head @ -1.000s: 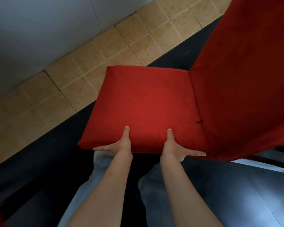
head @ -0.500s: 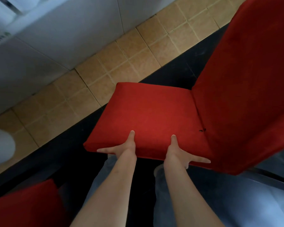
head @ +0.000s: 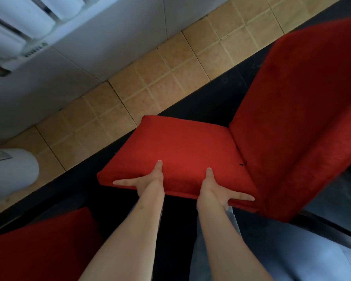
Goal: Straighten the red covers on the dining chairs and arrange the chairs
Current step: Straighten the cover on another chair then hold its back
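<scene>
Chair seat (head: 182, 151), dressed in a red cover, lies directly ahead of both hands and a little above them in the head view, its near side edge running from lower left to lower right. Its long axis, from the front edge at the left to the tall red backrest (head: 304, 118) rising at the right, lies crosswise to the forearms. Both hands meet this near edge from below the picture. The left hand (head: 148, 180) grips the edge nearer the front of the seat, its thumb laid on top of the cushion and a finger stretched out leftward along the side. The right hand (head: 217, 191) grips the edge nearer the backrest in the same way, thumb on top and a finger pointing right; the remaining fingers of each hand are hidden under the edge. The two grips sit near each other, roughly level, with a stretch of red cover between them. The chair stands on a dark floor (head: 201, 106) bordered by tan tiles (head: 150, 82). A second red-covered chair (head: 39, 246) shows at the lower left, well apart. Any pull would likely come straight toward the person's body, sideways to the chair.
</scene>
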The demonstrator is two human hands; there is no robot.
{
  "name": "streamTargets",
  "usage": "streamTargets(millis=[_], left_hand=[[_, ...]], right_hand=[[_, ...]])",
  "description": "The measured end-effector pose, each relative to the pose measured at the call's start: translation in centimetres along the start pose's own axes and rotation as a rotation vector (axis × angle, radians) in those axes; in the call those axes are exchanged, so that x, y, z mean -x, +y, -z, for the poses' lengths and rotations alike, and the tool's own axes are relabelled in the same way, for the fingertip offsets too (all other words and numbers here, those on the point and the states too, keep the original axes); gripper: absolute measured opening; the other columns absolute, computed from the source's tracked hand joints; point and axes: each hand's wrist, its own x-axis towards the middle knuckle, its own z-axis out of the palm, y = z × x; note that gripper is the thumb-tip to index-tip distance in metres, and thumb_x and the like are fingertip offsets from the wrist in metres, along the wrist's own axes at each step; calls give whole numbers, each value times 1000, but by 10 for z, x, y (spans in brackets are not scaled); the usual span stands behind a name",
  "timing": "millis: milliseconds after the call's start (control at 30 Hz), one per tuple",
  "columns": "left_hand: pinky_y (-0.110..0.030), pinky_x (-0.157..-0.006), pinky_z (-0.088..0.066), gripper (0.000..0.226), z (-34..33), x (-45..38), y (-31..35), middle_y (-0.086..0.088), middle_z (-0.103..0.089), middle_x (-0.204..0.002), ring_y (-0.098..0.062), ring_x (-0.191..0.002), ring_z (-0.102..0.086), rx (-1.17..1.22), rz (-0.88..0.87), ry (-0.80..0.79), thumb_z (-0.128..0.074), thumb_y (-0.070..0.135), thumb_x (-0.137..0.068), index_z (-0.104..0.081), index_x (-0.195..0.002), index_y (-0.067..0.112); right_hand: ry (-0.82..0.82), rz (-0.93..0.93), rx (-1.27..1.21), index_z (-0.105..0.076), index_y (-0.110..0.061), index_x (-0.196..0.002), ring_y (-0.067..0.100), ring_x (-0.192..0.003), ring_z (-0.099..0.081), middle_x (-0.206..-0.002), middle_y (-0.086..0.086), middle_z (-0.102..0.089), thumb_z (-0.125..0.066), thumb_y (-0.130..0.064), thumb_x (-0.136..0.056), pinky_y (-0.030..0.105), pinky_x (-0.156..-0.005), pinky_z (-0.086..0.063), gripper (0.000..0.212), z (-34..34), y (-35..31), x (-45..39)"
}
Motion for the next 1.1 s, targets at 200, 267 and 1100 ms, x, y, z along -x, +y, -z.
streamTargets(millis=[200,267,1100], left_hand=[[-52,-96,-49,148,6,6,12,-26,-53,-129,-41,-109,-60,-87,-51,-92,-87,49,-62,37,-141,30],[-51,-95,-50,150,5,12,17,-26,-53,-128,-41,-109,-60,-111,-89,-97,-87,49,-62,40,-139,28],[-69,-98,-37,150,-32,53,67,-21,-51,-133,-44,-110,-59,-18,-276,-47,-84,63,-54,42,-132,43]], right_hand=[[143,174,15,31,-31,-146,51,-110,-52,-136,40,-33,-82,-55,-66,58,-94,-41,140,0,-13,15],[121,168,65,32,-28,-145,50,-107,-55,-136,40,-34,-80,-58,-67,55,-93,-43,140,0,-21,16],[-1,330,154,37,-43,-138,25,-55,-41,-132,34,-33,-81,-56,-66,40,-67,-47,139,-4,-121,20]])
